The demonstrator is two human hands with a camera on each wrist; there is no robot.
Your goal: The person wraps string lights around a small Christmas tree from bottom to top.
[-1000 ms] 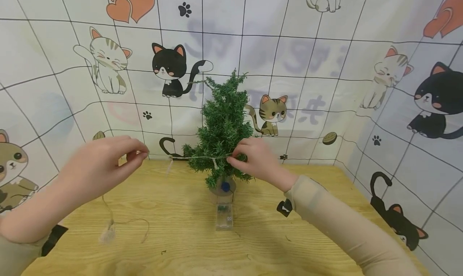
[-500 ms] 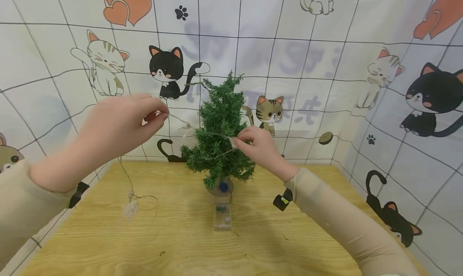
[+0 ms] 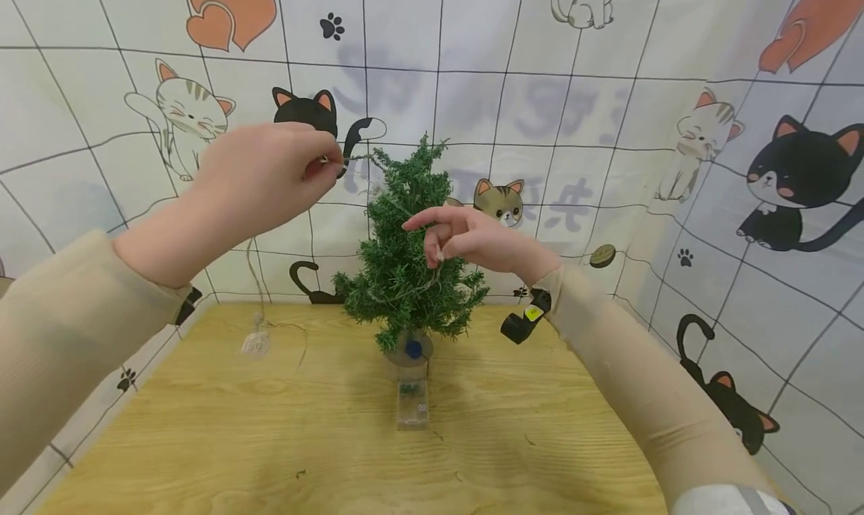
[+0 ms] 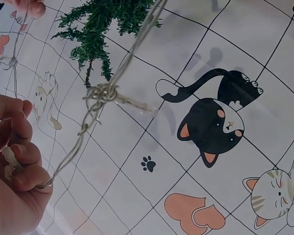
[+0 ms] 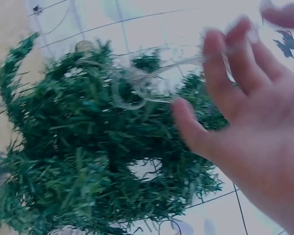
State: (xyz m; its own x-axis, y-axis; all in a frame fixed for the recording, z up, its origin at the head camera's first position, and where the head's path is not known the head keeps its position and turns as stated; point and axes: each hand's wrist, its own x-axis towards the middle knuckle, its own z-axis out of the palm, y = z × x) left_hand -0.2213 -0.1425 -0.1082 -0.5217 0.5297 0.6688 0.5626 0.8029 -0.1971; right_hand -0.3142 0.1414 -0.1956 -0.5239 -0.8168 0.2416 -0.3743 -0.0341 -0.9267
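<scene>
A small green artificial Christmas tree (image 3: 398, 267) stands at the middle back of the table. My left hand (image 3: 277, 170) is at the tree's upper left and grips the thin wire of a string light (image 4: 130, 56), which is knotted around a small clear bulb (image 4: 142, 105) in the left wrist view. In front of the tree's right side is my right hand (image 3: 482, 241), its index finger extended toward the branches. In the right wrist view, the thumb stands apart from the fairly straight fingers, and the wire runs past the fingertips to the tree.
A clear battery box (image 3: 412, 406) lies before the tree's base, which carries a blue round piece (image 3: 413, 348). A pale bundle of string (image 3: 256, 341) hangs at left over the wooden table (image 3: 337, 455). Cat-print cloth (image 3: 574, 35) surrounds the table.
Both hands have risen, the left up and right toward the treetop, drawing the wire across the tree. The right hand's pinch has loosened. The dangling bundle has shifted up and right.
</scene>
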